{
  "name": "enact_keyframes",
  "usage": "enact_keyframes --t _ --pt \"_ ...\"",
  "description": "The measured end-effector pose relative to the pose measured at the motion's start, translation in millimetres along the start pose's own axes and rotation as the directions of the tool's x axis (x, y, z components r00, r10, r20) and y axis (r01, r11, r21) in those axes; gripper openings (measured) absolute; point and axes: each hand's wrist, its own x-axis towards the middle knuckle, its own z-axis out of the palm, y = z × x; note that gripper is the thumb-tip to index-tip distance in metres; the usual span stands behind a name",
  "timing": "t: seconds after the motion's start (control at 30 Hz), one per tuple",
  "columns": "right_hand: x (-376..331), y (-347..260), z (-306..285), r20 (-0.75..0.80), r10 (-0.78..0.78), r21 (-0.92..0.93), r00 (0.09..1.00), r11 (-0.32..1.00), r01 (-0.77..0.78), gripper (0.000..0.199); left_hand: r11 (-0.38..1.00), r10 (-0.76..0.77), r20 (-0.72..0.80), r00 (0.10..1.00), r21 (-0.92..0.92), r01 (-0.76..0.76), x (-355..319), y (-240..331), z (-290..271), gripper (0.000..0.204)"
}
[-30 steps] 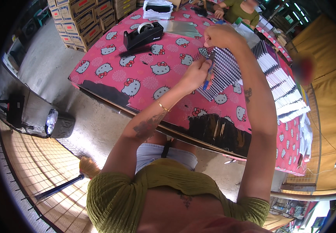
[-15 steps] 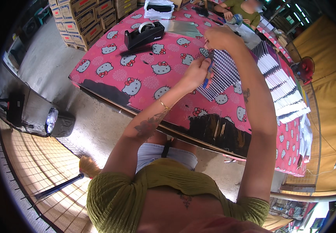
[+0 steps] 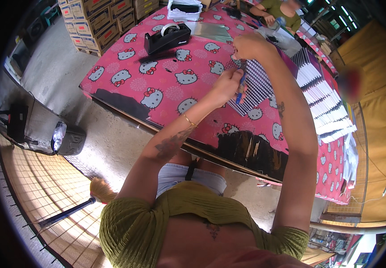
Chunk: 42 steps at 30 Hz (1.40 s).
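Observation:
My left hand (image 3: 229, 85) is closed around a blue-handled hand tool (image 3: 241, 91) that looks like pliers or cutters. Its dark tip points away from me, towards my other hand. Just beyond it, my right hand (image 3: 249, 46) is bent at the wrist with the fingers pinched together. What they pinch is too small or hidden to make out. Under both hands lies a flat booklet or cover with a dark-and-white checked pattern (image 3: 258, 89), partly covered by my right forearm.
A black tape dispenser (image 3: 167, 39) and dark plastic coils (image 3: 157, 56) lie to the left on the pink table (image 3: 126, 78). Coil-bound white booklets (image 3: 320, 98) are stacked at right. A clear sheet (image 3: 213, 32) lies beyond. Another person (image 3: 279, 15) works at the far side.
The blue-handled tool has turned slightly in my left hand, and its handles show more. My right hand has shifted a little. Across the table, the other person's hands have moved slightly.

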Motion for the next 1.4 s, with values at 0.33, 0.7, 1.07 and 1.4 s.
enact_keyframes --t 0.33,0.7,1.07,1.4 --pt "10 -3 8 -0.002 0.071 -0.006 0.997 0.997 -0.071 0.030 0.998 -0.035 0.018 0.999 -0.050 0.035 -14 -7 -3 0.034" --pt "4 -12 3 0.067 0.064 -0.024 0.996 0.998 -0.062 0.032 0.996 -0.075 0.014 0.997 -0.045 0.075 -8 1 -8 0.035" --pt "1 -18 -4 0.116 0.089 -0.051 0.989 0.995 -0.083 0.035 0.999 0.008 0.024 1.000 0.040 -0.009 -7 -13 -5 0.036" --pt "-1 -30 -3 0.062 0.091 -0.062 0.994 0.994 -0.087 0.022 0.996 -0.079 -0.009 0.997 -0.045 0.078 -7 -16 -8 0.037"
